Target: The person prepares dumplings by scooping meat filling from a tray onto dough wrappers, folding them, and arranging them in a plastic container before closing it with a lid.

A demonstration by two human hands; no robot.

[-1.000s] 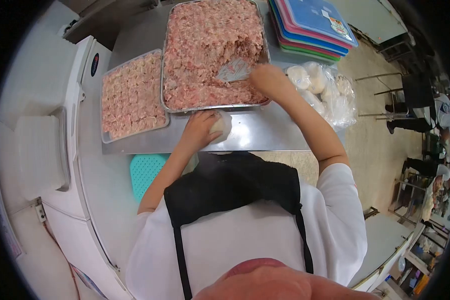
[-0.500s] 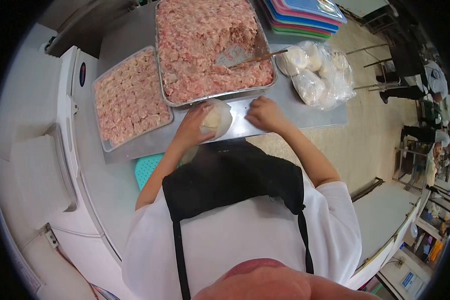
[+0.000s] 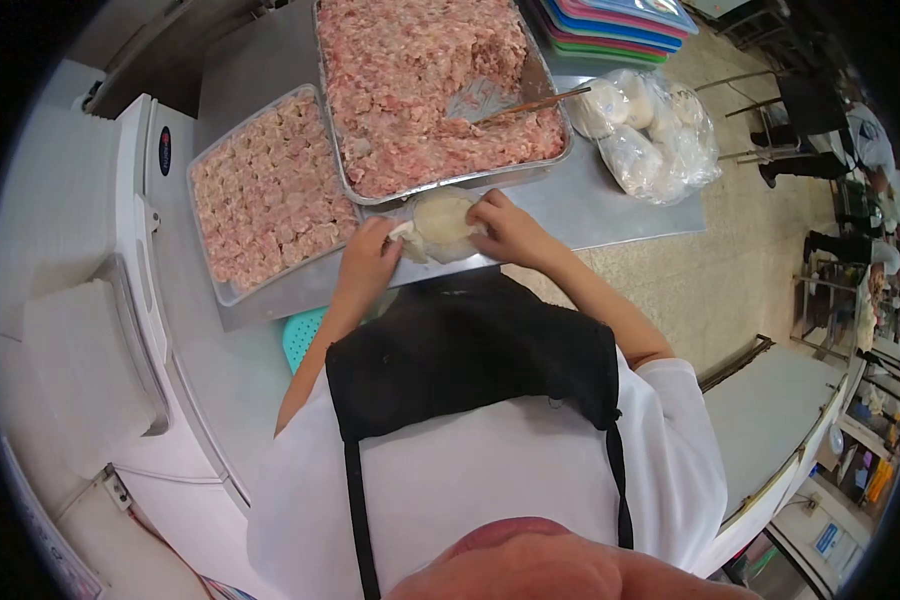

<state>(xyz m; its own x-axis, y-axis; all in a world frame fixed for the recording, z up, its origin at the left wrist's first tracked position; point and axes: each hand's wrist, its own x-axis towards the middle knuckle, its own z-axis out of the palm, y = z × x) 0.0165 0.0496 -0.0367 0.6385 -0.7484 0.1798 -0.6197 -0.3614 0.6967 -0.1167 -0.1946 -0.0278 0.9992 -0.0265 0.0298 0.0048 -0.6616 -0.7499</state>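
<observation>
A round pale dough wrapper (image 3: 446, 216) lies on the metal table in front of me, with thin whitish, partly see-through material spread around it. At its left, my left hand (image 3: 370, 255) is closed, its fingertips pinching a crumpled white edge. My right hand (image 3: 510, 228) has its fingers curled on the wrapper's right rim. Just beyond the hands is a deep metal pan (image 3: 460, 190) of pinkish minced filling (image 3: 410, 90), with a wooden stick (image 3: 535, 104) resting in it. To the left sits a shallow tray (image 3: 232, 296) packed with portions of filling.
Clear plastic bags of round white wrappers (image 3: 635, 160) lie at the table's right. Colourful stacked lids or trays (image 3: 610, 30) stand behind them. A turquoise perforated basket (image 3: 300, 335) shows below the table edge. A white appliance (image 3: 155, 220) borders the left. Other people are far right.
My right hand has moved left from the bare tabletop to the wrapper. My left hand has shifted from cupping the wrapper to pinching at its left side. The wrapper now lies flatter.
</observation>
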